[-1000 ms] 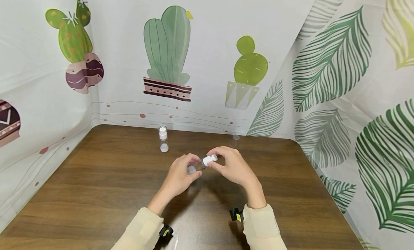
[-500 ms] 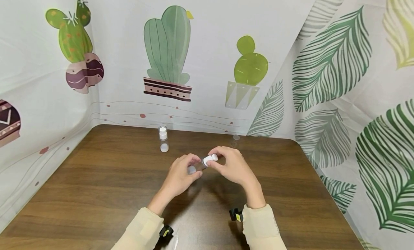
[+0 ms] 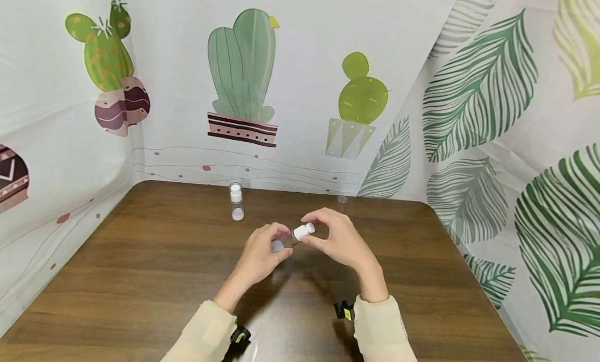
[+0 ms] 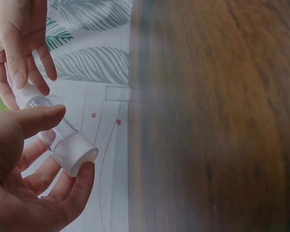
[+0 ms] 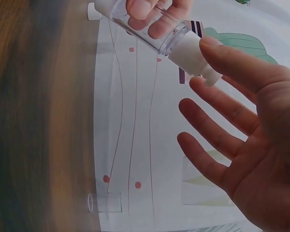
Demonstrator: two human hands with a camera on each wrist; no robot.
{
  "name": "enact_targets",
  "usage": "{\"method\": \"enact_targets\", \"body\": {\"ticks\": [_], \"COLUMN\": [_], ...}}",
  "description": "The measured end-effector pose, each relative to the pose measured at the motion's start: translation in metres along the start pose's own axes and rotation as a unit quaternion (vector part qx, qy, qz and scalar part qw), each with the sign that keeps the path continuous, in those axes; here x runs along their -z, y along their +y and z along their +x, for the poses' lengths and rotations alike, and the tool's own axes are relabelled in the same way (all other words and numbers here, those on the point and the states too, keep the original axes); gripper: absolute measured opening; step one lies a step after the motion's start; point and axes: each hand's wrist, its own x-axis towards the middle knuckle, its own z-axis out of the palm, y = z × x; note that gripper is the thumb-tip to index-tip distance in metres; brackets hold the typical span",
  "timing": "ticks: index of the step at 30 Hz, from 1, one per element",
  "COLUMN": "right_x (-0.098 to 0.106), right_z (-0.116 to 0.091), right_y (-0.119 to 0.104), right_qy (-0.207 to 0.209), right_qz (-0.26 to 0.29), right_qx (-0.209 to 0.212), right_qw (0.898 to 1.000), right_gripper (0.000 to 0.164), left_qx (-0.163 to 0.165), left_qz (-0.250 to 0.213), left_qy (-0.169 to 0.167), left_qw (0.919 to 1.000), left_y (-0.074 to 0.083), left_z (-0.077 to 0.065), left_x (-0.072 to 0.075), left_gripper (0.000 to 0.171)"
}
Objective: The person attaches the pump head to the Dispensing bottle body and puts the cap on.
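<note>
A small clear pump bottle [image 3: 288, 241] with a white base and a white pump top [image 3: 303, 231] is held tilted above the table, its top toward the right. My left hand [image 3: 260, 252] grips the clear body near the base, with the thumb on one side and fingers on the other. At the other end my right hand [image 3: 344, 241] pinches the white pump top between thumb and index finger. In the right wrist view its other fingers [image 5: 210, 116] spread away from the bottle. The white base [image 4: 76, 152] shows between the left fingers in the left wrist view.
Another clear bottle [image 3: 237, 201] with a white pump and base stands upright at the back of the brown wooden table [image 3: 154, 258]. A clear cap [image 3: 342, 199] stands near the back edge, behind my right hand. A printed cloth [image 3: 300, 91] hangs behind the table.
The right hand has turned slightly at the pump top, its wrist shifting a little to the right. The left hand and the bottle stay almost where they were.
</note>
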Motion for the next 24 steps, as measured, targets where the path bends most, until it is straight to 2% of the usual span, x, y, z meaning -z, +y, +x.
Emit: {"method": "enact_targets", "body": {"ticks": [12,24], "right_x": [-0.0015,-0.0034], "right_z": [0.0009,0.0022], "right_y": [-0.0014,-0.0025], "right_qy": [-0.022,-0.015], "right_qz": [-0.004,-0.013], "right_qx": [0.014,0.020], "right_qw": [1.000,1.000], "right_gripper": [0.027,0.020], "left_qx": [-0.003,0.000], "left_qz": [-0.002,-0.003], "left_qy": [-0.002,-0.004], "left_qw": [1.0000,1.0000], "left_y": [0.0004,0.0014], "left_z": [-0.0001,-0.0001], "left_x": [0.0007,0.0012], "left_gripper": [0.034,0.034]}}
